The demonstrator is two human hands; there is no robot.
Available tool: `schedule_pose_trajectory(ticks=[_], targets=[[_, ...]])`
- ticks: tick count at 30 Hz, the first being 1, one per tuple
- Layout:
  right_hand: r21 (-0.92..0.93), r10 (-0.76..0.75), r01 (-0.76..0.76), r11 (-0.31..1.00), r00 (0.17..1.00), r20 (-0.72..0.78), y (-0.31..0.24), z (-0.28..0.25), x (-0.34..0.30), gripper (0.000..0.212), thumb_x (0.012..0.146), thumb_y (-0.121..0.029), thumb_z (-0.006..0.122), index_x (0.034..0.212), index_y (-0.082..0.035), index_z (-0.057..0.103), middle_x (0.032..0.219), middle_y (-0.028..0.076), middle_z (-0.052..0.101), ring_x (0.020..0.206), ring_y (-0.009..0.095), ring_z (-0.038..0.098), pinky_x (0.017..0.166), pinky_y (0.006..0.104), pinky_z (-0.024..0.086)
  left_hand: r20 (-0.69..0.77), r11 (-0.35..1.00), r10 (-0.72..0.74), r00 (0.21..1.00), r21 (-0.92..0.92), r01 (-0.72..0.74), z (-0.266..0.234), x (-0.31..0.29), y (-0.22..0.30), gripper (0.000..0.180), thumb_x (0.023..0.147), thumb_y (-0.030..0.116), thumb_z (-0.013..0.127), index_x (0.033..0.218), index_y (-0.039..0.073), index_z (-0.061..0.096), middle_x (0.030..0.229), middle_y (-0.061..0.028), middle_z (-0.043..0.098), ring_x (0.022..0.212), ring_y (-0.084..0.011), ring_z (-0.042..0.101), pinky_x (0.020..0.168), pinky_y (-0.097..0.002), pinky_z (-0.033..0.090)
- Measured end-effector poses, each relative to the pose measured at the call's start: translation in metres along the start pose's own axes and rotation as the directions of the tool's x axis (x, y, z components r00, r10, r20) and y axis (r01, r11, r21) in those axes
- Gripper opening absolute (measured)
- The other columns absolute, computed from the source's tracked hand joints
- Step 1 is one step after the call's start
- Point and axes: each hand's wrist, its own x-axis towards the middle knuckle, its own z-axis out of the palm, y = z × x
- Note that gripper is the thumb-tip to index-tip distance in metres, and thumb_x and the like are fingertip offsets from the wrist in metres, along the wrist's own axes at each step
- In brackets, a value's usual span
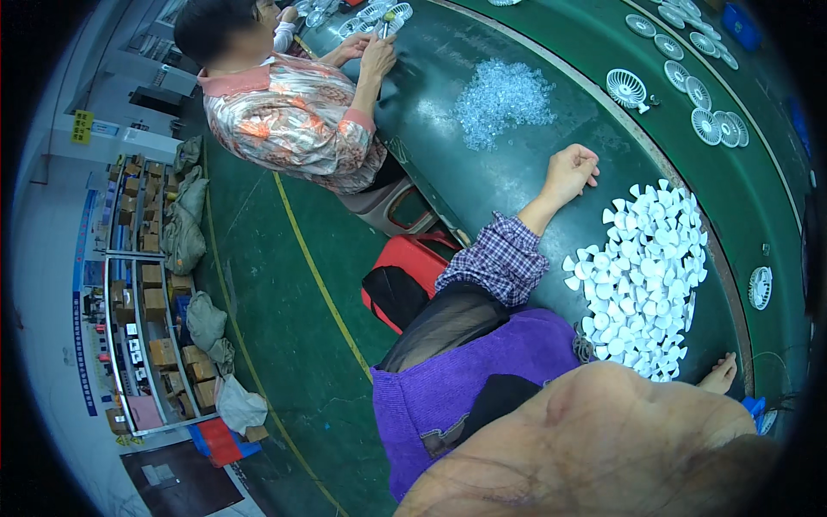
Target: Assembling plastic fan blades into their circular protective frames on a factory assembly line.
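My left hand [570, 172], in a checked sleeve, rests at the green table [439, 185] with its fingers curled inward. Whatever those fingers hold, if anything, is hidden. It lies between a heap of small clear plastic pieces [504, 103] and a large pile of white fan blades [642, 280], touching neither. At the far end of the blade pile, near the table's edge strip, only part of my right hand [719, 375] shows. My own body covers the rest of that arm, and the finger pose there is too small to read.
A green belt [732, 215] runs along the table, carrying white round fan grilles [627, 88]. To the left a co-worker [289, 116] in a flowered shirt handles parts at the same table. A red chair [413, 267] stands beside me; shelves with cardboard boxes [153, 302] line the wall.
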Motion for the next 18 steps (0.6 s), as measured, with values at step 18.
schedule_pose_trajectory(ticks=[18], targets=[[-0.109, -0.104, 0.104, 0.989, 0.995, 0.008, 0.018, 0.001, 0.011, 0.039, 0.093, -0.035, 0.054, 0.098, 0.003, 0.064, 0.096, 0.010, 0.066, 0.081, 0.017, 0.057, 0.073, 0.0280, 0.044, 0.002, 0.997, 0.051, 0.999, 0.064, -0.051, 0.003, -0.005, 0.004, 0.010, 0.087, 0.007, 0.053, 0.093, -0.001, 0.058, 0.076, -0.0077, 0.064, 0.059, -0.0118, 0.063, 0.038, -0.0234, 0.044]])
